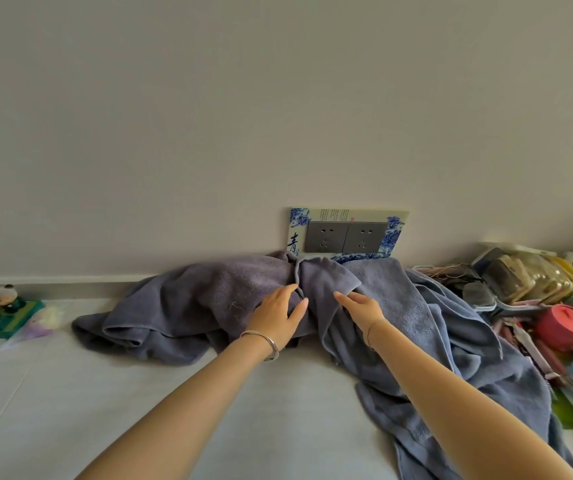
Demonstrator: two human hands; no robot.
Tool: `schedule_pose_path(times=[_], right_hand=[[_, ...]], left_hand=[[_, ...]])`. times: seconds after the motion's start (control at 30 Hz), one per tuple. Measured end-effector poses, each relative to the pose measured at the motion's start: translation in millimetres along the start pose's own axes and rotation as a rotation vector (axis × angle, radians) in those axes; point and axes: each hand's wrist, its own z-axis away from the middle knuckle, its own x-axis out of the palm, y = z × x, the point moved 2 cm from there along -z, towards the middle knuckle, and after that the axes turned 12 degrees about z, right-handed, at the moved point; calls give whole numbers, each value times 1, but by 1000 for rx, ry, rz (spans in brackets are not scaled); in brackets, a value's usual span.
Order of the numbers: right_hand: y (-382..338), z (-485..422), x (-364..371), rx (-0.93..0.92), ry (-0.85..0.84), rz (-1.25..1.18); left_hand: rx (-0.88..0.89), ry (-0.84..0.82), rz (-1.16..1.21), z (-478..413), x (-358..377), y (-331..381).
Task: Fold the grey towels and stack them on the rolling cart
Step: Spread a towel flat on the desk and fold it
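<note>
On the pale desk [139,410], against the wall, the grey towels [416,323] lie in one crumpled heap. The left hand [280,315] and right hand [361,304] rest on it with open grip, holding nothing. Better to find one hem, pull one towel free, then spread it flat. No cart is in view.

Both bare forearms reach up from the lower edge toward the middle of the frame, each with a thin bangle at the wrist. The left hand [280,311] lies palm down, fingers spread. The right hand [359,303] — just beside it — is open too, fingers extended and pointing left.
</note>
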Motion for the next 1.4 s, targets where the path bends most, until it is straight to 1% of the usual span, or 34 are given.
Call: schedule_pose_path(times=[0.07,0.1,0.17,0.2,0.27,0.3,0.33,0.4,0.47,0.5,0.53,0.57,0.6,0.63,0.7,0.73,0.77,0.8,0.87,0.93,1.0,1.1,1.17,1.23,1.27,1.33,1.4], right_hand=[[-7,5,-3,-98,56,5],[-11,10,-4,-166,69,4],[-27,32,-3,-315,25,40],[-33,44,1,-374,-55,44],[-41,72,12,-457,-277,60],[-42,86,20,-477,-366,91],[-44,103,28,-496,-429,128],[-43,133,43,-543,-502,192],[-44,161,56,-565,-584,266],[-43,171,60,-552,-654,280],[-45,182,63,-528,-730,271],[-47,190,63,-499,-760,233],[-49,191,61,-485,-707,188],[-51,191,60,-479,-576,150],[-49,181,52,-488,-250,135],[-46,177,53,-493,-150,173],[-42,173,56,-485,-105,230],[-36,169,61,-470,-103,310],[-21,168,80,-417,-185,505],[-2,175,106,-339,-305,661],[16,190,134,-290,-442,750],[26,226,168,-306,-665,783],[25,239,179,-301,-780,816],[22,240,182,-316,-839,862],[20,237,182,-335,-805,846],[18,227,180,-327,-603,724],[17,214,177,-302,-390,627]], left_hand=[[-25,-5,105,-2,2,8],[-70,-16,175,-3,2,13],[-215,-42,431,-5,-1,23],[-311,-51,626,-6,-4,25],[-572,-69,1027,-2,-13,24],[-677,-81,1156,-1,-18,20],[-735,-89,1210,3,-23,15],[-729,-134,1047,17,-31,8],[-702,-108,767,32,-38,-6],[-657,-80,697,37,-40,-15],[-597,-53,683,45,-45,-24],[-527,-28,691,53,-50,-30],[-470,-5,707,62,-56,-35],[-420,15,716,72,-62,-41],[-330,16,690,93,-75,-46],[-302,11,677,105,-82,-52],[-282,6,674,113,-87,-58],[-275,7,674,121,-91,-65],[-276,27,681,137,-100,-82],[-303,68,636,152,-110,-107],[-338,119,548,169,-120,-135],[-363,177,387,192,-135,-175],[-410,149,231,206,-144,-196],[-501,52,68,216,-149,-212],[-565,-12,-8,221,-149,-216],[-648,-102,-101,224,-147,-220],[-679,-106,-77,224,-139,-214]])
